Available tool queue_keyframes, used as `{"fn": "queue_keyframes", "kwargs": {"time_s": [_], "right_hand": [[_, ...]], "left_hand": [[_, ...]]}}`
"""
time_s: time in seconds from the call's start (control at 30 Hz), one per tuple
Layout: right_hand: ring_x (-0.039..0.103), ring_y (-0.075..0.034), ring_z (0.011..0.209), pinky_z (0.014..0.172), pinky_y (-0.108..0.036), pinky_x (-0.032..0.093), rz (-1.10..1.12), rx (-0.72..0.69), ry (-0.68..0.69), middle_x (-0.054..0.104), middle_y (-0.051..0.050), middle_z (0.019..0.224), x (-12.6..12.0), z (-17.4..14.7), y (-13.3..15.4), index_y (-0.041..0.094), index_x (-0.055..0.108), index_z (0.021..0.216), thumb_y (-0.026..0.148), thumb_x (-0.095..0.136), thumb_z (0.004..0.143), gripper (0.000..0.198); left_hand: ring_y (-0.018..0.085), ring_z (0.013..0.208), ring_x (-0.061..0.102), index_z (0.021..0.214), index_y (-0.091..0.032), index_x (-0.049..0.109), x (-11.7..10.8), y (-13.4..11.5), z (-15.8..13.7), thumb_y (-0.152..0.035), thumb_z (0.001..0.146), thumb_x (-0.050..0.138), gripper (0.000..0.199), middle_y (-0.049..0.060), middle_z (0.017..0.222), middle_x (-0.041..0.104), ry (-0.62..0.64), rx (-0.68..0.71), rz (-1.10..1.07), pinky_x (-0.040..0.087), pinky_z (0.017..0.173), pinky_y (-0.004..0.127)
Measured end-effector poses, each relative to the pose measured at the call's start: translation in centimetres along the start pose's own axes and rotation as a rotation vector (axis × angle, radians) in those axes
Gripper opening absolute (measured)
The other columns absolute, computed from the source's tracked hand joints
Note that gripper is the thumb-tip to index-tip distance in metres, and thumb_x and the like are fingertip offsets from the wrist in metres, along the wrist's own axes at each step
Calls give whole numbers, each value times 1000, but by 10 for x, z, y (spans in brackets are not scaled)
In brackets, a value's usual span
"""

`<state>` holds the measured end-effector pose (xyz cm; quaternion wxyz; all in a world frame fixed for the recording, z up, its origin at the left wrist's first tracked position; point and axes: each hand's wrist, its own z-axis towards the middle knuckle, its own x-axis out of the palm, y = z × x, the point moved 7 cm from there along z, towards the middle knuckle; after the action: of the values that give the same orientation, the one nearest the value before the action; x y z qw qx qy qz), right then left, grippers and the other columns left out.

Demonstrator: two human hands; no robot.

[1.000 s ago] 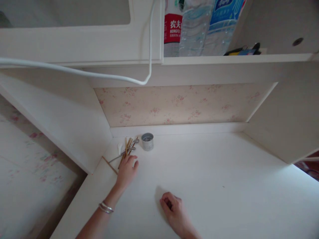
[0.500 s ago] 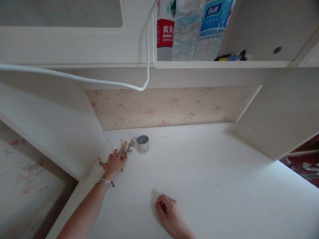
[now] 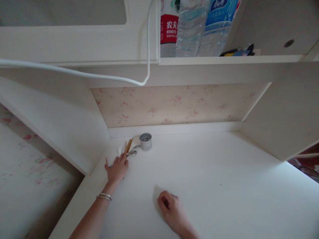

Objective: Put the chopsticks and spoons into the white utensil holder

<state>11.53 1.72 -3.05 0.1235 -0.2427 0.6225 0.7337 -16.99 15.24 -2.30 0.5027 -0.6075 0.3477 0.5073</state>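
My left hand (image 3: 117,170) lies on the white tabletop with its fingers stretched over a loose bunch of cutlery. Light-brown chopsticks (image 3: 129,145) stick out beyond its fingertips, and a metal spoon (image 3: 132,153) lies beside them. The palm hides part of the bunch. A small white object (image 3: 120,150), its kind unclear, is just left of the chopsticks. Upright behind them stands a grey metal cup with holes (image 3: 146,142), touched or nearly touched by another spoon's handle. My right hand (image 3: 171,210) rests nearer to me, curled into a loose fist with nothing visible in it.
Above the desk (image 3: 199,166) runs a shelf edge (image 3: 224,60) with plastic water bottles (image 3: 191,30). A white cable (image 3: 104,77) hangs across the cabinet front. Side panels (image 3: 281,109) close off left and right.
My left hand has drawn its fingers closer together over the chopsticks and spoons, which now lie more aligned. My right hand stays curled. The whole view has shifted slightly.
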Motion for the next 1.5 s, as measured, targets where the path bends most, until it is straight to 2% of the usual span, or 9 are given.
{"fn": "queue_keyframes", "kwargs": {"time_s": [0.23, 0.33, 0.57, 0.7, 0.9, 1.07, 1.2, 1.37, 1.5], "right_hand": [[51, -11, 55, 52, -21, 32, -6, 4, 22, 59, 2, 62, 1, -2, -1, 19, 59, 78, 25, 51, 90, 15], [51, -12, 55, 52, -21, 32, -22, -4, 36, 59, 2, 61, 1, -4, 1, 19, 59, 78, 25, 51, 91, 17], [56, -14, 61, 57, -22, 34, -153, -57, 72, 64, 1, 67, 2, -10, 12, 21, 60, 79, 25, 51, 92, 17], [58, -13, 62, 58, -22, 34, -215, -60, 82, 65, 1, 70, 4, -11, 13, 21, 61, 80, 24, 51, 91, 15], [59, -13, 64, 59, -21, 34, -248, -57, 77, 66, 1, 72, 5, -12, 13, 21, 61, 82, 23, 50, 92, 15], [59, -13, 65, 60, -21, 34, -265, -64, 61, 67, 1, 74, 5, -13, 13, 21, 61, 82, 22, 50, 91, 14], [58, -12, 63, 58, -21, 33, -272, -60, 63, 67, 1, 72, 4, -11, 13, 21, 61, 82, 22, 50, 92, 15], [58, -12, 63, 58, -21, 34, -262, -58, 61, 67, 1, 72, 5, -11, 13, 21, 61, 82, 22, 50, 92, 15], [58, -12, 62, 58, -21, 34, -259, -57, 48, 66, 2, 71, 4, -11, 13, 20, 61, 81, 21, 50, 92, 16]], "left_hand": [[27, 136, 38, 144, -33, 38, -6, -11, -66, -30, 95, 32, 49, 6, 144, 50, -114, 17, 58, 2, 111, 68], [26, 134, 41, 143, -31, 39, -7, -15, -91, -27, 95, 34, 48, 7, 141, 53, -145, 21, 78, 4, 112, 65], [29, 135, 40, 144, -32, 38, -1, -13, -121, -29, 95, 37, 49, 7, 141, 53, -140, 20, 111, 8, 112, 65], [28, 138, 35, 145, -32, 37, 1, -13, -113, -36, 95, 35, 49, 5, 149, 42, -118, 57, 103, 10, 112, 64], [30, 141, 28, 145, -33, 37, 2, -13, -75, -47, 95, 33, 52, 3, 153, 37, -39, 91, 52, 11, 111, 67], [32, 142, 26, 135, -34, 48, -3, -7, -45, -52, 95, 27, 49, 2, 154, 35, 16, 27, -4, 18, 108, 69], [35, 140, 27, 133, -33, 50, -16, -16, -24, -52, 92, 32, 48, 4, 152, 38, -26, 52, 8, 24, 104, 70], [36, 140, 26, 136, -35, 48, -11, -20, -3, -48, 92, 37, 48, 5, 153, 36, 19, 31, 12, 25, 102, 72], [33, 136, 35, 136, -30, 50, -7, -10, 4, -36, 95, 30, 46, 9, 150, 40, -19, -16, 15, 29, 106, 62]]}}
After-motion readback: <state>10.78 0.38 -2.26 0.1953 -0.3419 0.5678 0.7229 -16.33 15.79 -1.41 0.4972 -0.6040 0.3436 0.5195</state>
